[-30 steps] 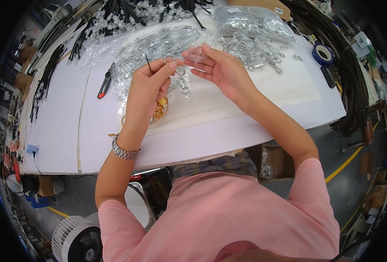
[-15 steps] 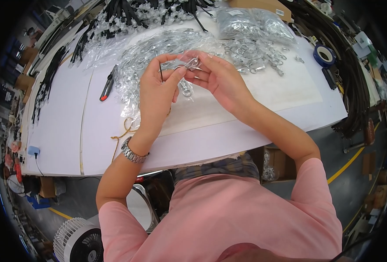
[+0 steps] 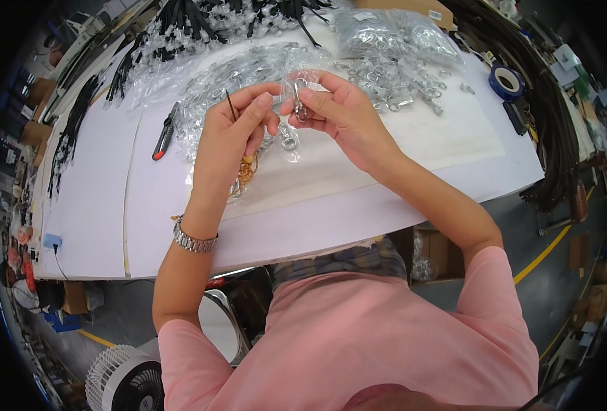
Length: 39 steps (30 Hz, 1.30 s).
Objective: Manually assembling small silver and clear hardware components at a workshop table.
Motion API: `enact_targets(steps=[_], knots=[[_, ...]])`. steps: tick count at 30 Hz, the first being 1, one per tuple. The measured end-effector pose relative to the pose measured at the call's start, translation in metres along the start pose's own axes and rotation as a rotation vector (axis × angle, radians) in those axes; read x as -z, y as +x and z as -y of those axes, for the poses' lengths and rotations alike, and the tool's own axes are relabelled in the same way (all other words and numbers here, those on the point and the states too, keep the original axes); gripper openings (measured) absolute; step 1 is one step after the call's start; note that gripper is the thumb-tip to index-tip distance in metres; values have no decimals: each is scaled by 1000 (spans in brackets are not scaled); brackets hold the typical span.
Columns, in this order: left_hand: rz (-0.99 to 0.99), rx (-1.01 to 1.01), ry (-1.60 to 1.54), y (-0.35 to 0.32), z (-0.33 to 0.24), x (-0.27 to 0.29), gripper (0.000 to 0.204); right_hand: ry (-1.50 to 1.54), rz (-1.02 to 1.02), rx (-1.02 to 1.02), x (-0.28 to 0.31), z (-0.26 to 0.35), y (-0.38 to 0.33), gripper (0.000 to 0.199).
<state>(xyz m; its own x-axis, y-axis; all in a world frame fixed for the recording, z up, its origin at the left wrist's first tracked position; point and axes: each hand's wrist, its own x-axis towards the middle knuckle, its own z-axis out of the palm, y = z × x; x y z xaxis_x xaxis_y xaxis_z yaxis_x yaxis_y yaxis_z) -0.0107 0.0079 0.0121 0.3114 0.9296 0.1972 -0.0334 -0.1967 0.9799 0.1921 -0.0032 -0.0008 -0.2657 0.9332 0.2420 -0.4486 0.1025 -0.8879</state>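
My right hand (image 3: 344, 113) pinches a silver metal snap hook (image 3: 300, 99) with clear plastic film around it. To its left, a small gap apart, my left hand (image 3: 238, 127) has its fingers curled round a thin dark stick (image 3: 231, 104), whose tip pokes up past the knuckles; its lower part is hidden. Below the hands another silver hook with a ring (image 3: 289, 142) lies in clear plastic on the table. A gold-coloured chain (image 3: 247, 172) lies beside my left wrist, partly under the hand. Behind my hands spreads a heap of bagged silver hooks (image 3: 228, 75).
A utility knife (image 3: 165, 133) lies left of the heap. Black straps (image 3: 187, 24) pile up at the back. Full plastic bags (image 3: 372, 34) and loose hooks (image 3: 392, 85) sit at the back right, near a blue tape roll (image 3: 506, 83). A fan (image 3: 128, 380) stands below left.
My hands have drawn apart, the left one moving left and toward me. The snap hook has turned upright in my right fingers. More of the gold chain shows.
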Motion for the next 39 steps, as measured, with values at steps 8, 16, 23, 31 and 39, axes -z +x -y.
enact_targets(steps=[8,16,23,31,39], knots=[[102,108,-93,0,-3,3,24,-134,280,-183,7,-1,4,36],[-112,-24,221,-6,-3,-8,15,-398,250,-164,5,6,3,30],[-10,-162,153,-10,-10,-12,10,211,533,-567,30,10,14,32],[132,-250,92,-6,-4,-2,8,319,434,-682,27,-1,7,31],[131,41,-643,7,15,35,19,-357,247,-264,17,17,0,29]])
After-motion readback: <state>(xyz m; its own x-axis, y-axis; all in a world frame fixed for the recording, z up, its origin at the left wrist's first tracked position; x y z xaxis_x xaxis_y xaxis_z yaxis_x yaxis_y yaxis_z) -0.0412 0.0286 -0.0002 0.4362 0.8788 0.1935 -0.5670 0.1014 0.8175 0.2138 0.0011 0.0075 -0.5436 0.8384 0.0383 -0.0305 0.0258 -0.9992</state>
